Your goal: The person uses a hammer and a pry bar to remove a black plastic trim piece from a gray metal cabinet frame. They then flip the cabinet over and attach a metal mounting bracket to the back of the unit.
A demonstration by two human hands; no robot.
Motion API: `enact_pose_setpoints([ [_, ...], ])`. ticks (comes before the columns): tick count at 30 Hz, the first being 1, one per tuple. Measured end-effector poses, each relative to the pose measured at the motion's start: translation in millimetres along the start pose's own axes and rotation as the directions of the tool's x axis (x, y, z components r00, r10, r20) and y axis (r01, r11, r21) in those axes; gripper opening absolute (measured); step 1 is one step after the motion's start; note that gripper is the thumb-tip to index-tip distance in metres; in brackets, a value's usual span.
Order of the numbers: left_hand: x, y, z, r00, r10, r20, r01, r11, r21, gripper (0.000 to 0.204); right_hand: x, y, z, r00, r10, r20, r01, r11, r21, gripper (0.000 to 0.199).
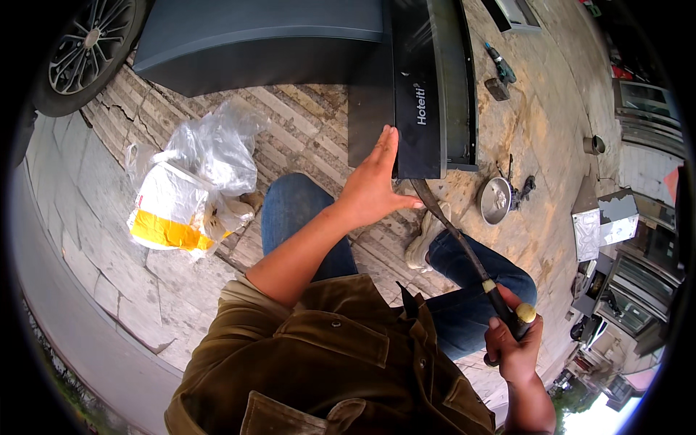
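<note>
A dark appliance panel with a glass-like strip along it stands in front of me, its near end toward my knees. My left hand is open, thumb stretched out and fingertips resting against the panel's left side near that end. In my right hand, the fingers are wrapped round the black handle of a long pry bar. Its shaft slants up and left, and the curved flat tip reaches the panel's lower end. Whether the tip sits under the edge, I cannot tell.
A large dark grey casing adjoins the panel's left. Plastic bags lie on the paving at left, near a car wheel. A metal bowl and a cordless drill lie at right. Stacked appliance parts line the far right.
</note>
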State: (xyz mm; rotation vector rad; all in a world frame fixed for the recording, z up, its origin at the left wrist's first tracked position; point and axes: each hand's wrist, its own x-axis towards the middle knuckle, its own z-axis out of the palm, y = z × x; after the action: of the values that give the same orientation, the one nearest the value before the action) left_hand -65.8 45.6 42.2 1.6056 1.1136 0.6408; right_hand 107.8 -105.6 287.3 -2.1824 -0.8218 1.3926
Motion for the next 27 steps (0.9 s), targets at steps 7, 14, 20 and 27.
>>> enact_pose_setpoints([
  [7, -0.7, 9.3, 3.3, 1.0, -0.023, -0.005, 0.024, 0.997, 0.072, 0.122, 1.1, -11.4, -1.0, 1.0, 0.024, 0.018, -0.024, 1.0, -0.006, 0.04],
  [14, 0.4, 11.5, 8.5, 0.999, -0.004, -0.039, 0.009, 0.991, 0.134, 0.124, 1.4, -22.7, -0.9, 0.998, 0.052, 0.028, -0.052, 0.999, -0.005, 0.041],
  [20, 0.7, 9.0, 10.2, 0.996, 0.047, -0.069, -0.037, 0.99, 0.139, 0.123, 2.4, -29.2, 1.2, 0.998, 0.059, 0.027, -0.059, 0.998, 0.014, 0.039],
  [27, 0.7, 9.7, 9.7, 0.998, 0.014, -0.061, -0.008, 0.995, 0.102, 0.123, 3.7, -37.5, 1.2, 0.996, 0.08, 0.03, -0.08, 0.997, 0.001, 0.039],
])
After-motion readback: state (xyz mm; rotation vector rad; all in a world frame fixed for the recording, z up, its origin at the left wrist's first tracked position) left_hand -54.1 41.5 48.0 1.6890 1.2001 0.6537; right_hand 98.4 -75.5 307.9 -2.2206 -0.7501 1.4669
